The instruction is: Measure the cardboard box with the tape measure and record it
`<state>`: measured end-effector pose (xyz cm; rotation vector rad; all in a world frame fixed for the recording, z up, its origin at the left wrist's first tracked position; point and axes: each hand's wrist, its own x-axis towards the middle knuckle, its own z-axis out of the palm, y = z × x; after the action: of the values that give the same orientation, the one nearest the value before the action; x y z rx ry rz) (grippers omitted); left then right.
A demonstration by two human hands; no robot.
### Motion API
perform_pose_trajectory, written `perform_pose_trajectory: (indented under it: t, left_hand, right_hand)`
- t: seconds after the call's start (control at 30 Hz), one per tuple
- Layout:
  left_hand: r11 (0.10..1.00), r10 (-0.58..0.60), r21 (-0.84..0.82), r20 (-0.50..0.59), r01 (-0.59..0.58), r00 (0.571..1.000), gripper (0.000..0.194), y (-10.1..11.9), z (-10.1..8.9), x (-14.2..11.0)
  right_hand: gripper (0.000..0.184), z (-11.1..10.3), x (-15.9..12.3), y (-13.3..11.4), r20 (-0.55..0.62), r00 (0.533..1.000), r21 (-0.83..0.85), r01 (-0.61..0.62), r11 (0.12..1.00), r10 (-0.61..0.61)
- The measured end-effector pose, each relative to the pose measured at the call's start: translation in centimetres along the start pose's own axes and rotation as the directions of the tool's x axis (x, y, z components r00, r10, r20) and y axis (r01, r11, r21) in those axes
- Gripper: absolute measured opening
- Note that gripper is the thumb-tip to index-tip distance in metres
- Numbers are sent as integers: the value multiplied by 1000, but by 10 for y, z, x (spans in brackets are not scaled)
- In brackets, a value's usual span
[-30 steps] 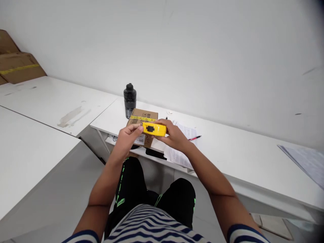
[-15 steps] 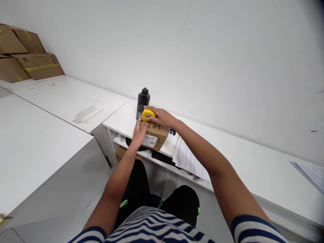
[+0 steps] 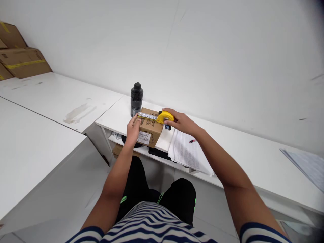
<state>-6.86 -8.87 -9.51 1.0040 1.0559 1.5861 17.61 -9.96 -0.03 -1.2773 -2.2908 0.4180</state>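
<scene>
My right hand (image 3: 178,120) grips a yellow tape measure (image 3: 165,116) at the right end of a small cardboard box (image 3: 154,131). From the case, the marked blade (image 3: 148,116) runs left across the box's top. My left hand (image 3: 133,127) is closed around the blade's free end at the box's left edge, its fingers also against the carton. A white printed label (image 3: 143,137) shows on the box's front. Just behind my left hand stands a dark water bottle (image 3: 137,99), upright.
Printed papers (image 3: 186,148) with a pen (image 3: 192,141) lie right of the box on the white shelf unit (image 3: 235,148). More sheets (image 3: 303,165) are at far right. Large cartons (image 3: 25,62) are stacked at far left on a white table (image 3: 37,128). A white wall rises behind.
My right hand has moved right with the tape measure case, drawing the blade out along the box top. My left hand stays at the left edge. The view has shifted slightly.
</scene>
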Motion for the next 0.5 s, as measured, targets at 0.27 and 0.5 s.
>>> perform_pose_trajectory:
  t: [0.27, 0.5]
  left_hand:
    - [999, 28, 39, -6, -28, 1000, 52, -2, 0, 5]
    - [999, 23, 40, -23, -22, 999, 51, 2, 1, 5]
  right_hand:
    - [59, -9, -48, 22, -74, 994, 37, -84, 996, 87]
    - [58, -6, -49, 26, -108, 992, 76, -58, 995, 66]
